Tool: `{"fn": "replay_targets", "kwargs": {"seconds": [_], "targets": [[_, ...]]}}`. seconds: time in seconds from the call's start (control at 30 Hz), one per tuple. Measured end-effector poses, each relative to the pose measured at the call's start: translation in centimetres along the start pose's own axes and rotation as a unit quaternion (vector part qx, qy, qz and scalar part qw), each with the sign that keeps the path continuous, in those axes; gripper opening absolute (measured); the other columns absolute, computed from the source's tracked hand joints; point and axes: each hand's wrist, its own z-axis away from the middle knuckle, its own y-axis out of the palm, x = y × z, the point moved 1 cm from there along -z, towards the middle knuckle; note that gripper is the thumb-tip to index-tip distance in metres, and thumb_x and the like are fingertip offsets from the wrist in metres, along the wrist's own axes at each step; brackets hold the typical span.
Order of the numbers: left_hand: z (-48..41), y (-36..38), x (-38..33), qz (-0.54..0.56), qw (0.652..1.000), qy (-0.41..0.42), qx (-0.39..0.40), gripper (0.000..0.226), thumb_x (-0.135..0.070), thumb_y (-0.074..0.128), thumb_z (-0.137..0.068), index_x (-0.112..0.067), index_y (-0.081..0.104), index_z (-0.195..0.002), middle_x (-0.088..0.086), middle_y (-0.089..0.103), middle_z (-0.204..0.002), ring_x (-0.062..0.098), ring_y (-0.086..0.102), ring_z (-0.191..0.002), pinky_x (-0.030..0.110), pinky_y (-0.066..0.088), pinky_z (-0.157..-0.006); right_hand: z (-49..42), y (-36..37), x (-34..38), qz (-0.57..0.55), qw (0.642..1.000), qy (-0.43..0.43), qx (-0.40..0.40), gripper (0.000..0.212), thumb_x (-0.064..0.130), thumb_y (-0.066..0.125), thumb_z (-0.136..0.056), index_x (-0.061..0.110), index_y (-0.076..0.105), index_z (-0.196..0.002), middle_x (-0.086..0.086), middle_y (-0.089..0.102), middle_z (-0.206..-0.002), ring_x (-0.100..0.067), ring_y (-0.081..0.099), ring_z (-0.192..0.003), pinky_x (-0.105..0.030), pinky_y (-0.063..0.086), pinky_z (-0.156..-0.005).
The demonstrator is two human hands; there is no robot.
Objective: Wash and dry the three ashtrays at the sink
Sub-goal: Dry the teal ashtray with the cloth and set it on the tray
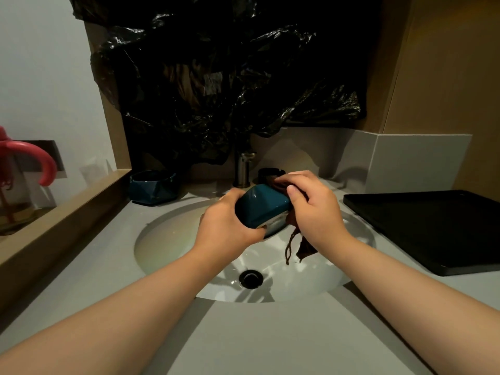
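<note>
Midway through the job, a person's left hand [224,226] grips a teal ashtray [257,207] from below, fingers curled round its edge, tilting it on its side above the sink [173,239]. The right hand [313,207] pinches a brown cloth [304,249] against the ashtray's far side, loose ends dangling towards the drain [251,278]. No water is seen running from the faucet [243,169], so this looks like the wiping of one piece, though whether as scrubbing or drying cannot be told. A second teal ashtray [153,188] sits on the counter [270,334] to the left of the faucet, and a dark ashtray [270,173] stands just right of it, behind the hands. A black tray [433,228] lies on the counter to the right. Next, the cloth likely needs to reach the hollow, which calls for turning the glazed piece in a firm left-hand grip over the basin.
</note>
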Motion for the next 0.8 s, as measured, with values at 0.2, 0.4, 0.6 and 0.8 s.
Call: {"fn": "replay_targets", "kwargs": {"seconds": [0.2,0.4,0.6,0.8], "targets": [[-0.2,-0.2,0.4,0.067,0.997,-0.047,0.012,0.052,-0.020,0.083,-0.069,-0.033,0.049,-0.105,-0.020,0.058,-0.090,0.001,0.058,-0.086,0.006,0.043,-0.068,-0.7,-0.5,-0.6,-0.046,0.993,0.104,0.039,0.028,0.010,0.042,-0.098,0.026,0.065,-0.103,0.018,0.057,-0.095,0.003,0.056,-0.089,-0.004,0.044,-0.072],[-0.9,-0.2,1.1,0.153,0.982,-0.109,0.017,0.051,-0.012,0.082,-0.070,-0.026,0.055,-0.110,-0.008,0.065,-0.099,0.009,0.065,-0.088,0.022,0.056,-0.068,-2.0,-4.9,-1.1,-0.079,0.944,0.309,0.081,0.022,0.016,0.049,-0.096,0.016,0.070,-0.092,-0.016,0.068,-0.079,-0.034,0.062,-0.067,-0.034,0.052,-0.059],[-1.1,-0.1,1.7,0.200,0.969,-0.138,0.040,0.053,-0.006,0.082,-0.069,-0.026,0.056,-0.110,-0.006,0.065,-0.103,0.013,0.065,-0.092,0.023,0.054,-0.070,-2.0,-5.2,-0.8,0.110,0.899,0.222,0.363,0.060,0.052,0.067,-0.079,0.049,0.040,-0.132,0.007,0.070,-0.091,-0.014,0.070,-0.077,-0.033,0.058,-0.078],[-0.8,0.1,1.2,0.208,0.967,-0.101,0.111,0.054,0.000,0.081,-0.068,-0.031,0.054,-0.104,-0.007,0.065,-0.104,0.010,0.065,-0.095,0.028,0.056,-0.082,-1.8,-4.6,-0.6,0.081,0.917,0.177,0.349,0.054,0.037,0.075,-0.076,0.043,0.047,-0.122,0.003,0.074,-0.087,-0.021,0.071,-0.076,-0.039,0.060,-0.073]]}}
